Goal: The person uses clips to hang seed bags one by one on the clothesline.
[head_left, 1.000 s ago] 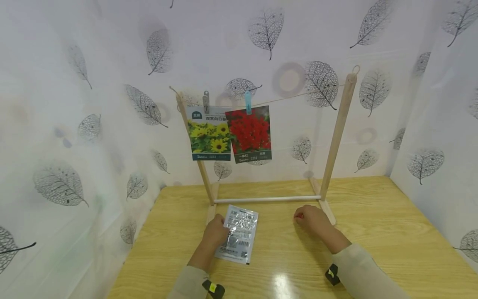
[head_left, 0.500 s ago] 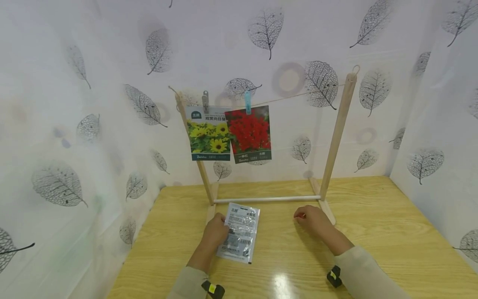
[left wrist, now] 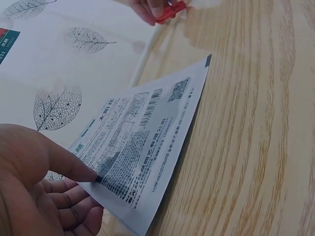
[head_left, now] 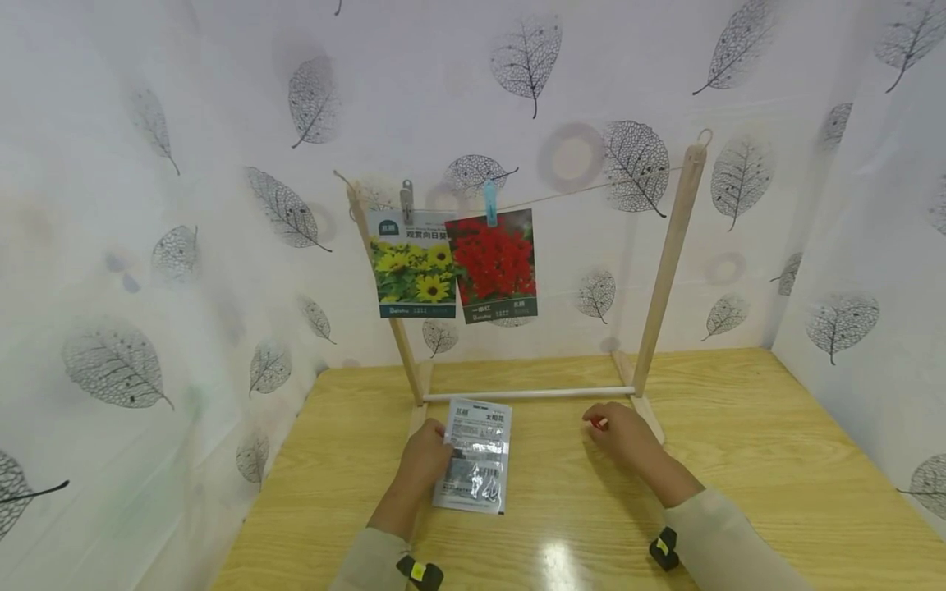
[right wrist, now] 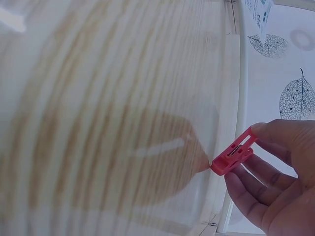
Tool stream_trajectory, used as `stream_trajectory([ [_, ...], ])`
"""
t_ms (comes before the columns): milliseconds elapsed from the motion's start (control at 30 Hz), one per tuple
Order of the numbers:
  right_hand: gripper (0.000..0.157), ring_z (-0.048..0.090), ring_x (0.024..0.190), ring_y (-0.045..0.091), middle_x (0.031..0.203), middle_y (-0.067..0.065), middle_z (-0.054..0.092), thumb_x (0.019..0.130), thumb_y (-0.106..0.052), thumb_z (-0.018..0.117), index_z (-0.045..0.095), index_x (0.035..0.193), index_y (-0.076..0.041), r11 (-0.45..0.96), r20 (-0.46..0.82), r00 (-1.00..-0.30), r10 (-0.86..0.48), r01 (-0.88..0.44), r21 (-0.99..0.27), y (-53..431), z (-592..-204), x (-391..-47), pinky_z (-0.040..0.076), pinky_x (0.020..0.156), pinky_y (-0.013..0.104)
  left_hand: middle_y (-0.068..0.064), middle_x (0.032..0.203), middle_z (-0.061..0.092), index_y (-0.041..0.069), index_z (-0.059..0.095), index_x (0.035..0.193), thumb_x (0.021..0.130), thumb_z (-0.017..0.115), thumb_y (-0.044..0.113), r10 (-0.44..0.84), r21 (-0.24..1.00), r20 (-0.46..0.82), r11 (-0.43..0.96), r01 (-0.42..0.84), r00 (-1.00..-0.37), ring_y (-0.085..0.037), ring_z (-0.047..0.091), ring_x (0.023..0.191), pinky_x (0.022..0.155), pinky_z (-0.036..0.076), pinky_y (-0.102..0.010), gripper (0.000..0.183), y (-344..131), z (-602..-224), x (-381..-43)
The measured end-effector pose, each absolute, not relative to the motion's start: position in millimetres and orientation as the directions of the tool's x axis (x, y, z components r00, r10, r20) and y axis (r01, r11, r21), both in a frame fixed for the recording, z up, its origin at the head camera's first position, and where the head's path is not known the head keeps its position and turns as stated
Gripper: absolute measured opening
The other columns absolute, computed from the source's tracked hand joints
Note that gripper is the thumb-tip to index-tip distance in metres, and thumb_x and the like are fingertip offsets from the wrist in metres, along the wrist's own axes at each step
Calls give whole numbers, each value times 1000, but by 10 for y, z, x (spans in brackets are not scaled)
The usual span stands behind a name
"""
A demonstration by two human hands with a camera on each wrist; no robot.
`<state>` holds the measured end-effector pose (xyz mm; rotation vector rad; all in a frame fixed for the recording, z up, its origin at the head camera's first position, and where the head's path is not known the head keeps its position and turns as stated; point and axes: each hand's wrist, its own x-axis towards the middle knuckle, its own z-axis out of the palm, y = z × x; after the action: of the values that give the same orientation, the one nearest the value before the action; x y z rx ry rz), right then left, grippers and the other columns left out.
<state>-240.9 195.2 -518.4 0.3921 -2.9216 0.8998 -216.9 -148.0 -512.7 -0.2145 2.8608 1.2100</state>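
Note:
A seed packet (head_left: 476,455), its printed silver back facing up, is pinched along its left edge by my left hand (head_left: 423,461). In the left wrist view the thumb lies on top of the packet (left wrist: 142,142) with the fingers beneath, and the sheet tilts above the table. My right hand (head_left: 624,435) holds a red plastic clothespin (right wrist: 234,151) between thumb and fingers, just over the wood. Two other packets hang on a string: a yellow sunflower packet (head_left: 415,267) under a grey clothespin (head_left: 407,201), and a red flower packet (head_left: 493,267) under a blue clothespin (head_left: 491,203).
A wooden stand has a left post (head_left: 408,361), a right post (head_left: 668,275) and a white rod (head_left: 528,394) low between them. The string (head_left: 584,191) slopes up to the right post. Leaf-patterned curtains (head_left: 222,98) enclose the wooden table (head_left: 739,460).
The packet in my left hand has shifted slightly and straightened, turning more upright in the head view. My right hand has barely moved, and the red clothespin shows a little more.

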Motion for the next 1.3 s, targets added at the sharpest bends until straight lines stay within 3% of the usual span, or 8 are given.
stream_trajectory([
  [567,24,72,93,28,109,17,71,93,-11,69,68,115,-1,764,143,-968,-208,-252,-594,1933,-5159,-2400,59,83,46,-9,92,63,5,58,106,86,60,4,-104,748,-69,653,-121,-992,-21,57,80,68,48,-32,21,-1498,-5078,-2161],
  [933,34,72,97,31,114,22,69,94,-8,67,63,124,8,740,131,-969,-210,-245,-627,1934,-5147,-2390,60,84,46,-8,94,66,6,59,107,87,62,6,-87,757,-50,647,-95,-995,-20,59,81,70,49,-32,20,-1483,-5058,-2138],
  [1300,29,73,91,26,110,20,68,94,-6,66,66,121,6,735,157,-962,-224,-273,-620,1936,-5135,-2373,60,76,39,-7,93,64,5,59,108,89,61,3,-74,771,-42,632,-80,-996,-19,58,81,70,48,-31,20,-1469,-5007,-2103],
])
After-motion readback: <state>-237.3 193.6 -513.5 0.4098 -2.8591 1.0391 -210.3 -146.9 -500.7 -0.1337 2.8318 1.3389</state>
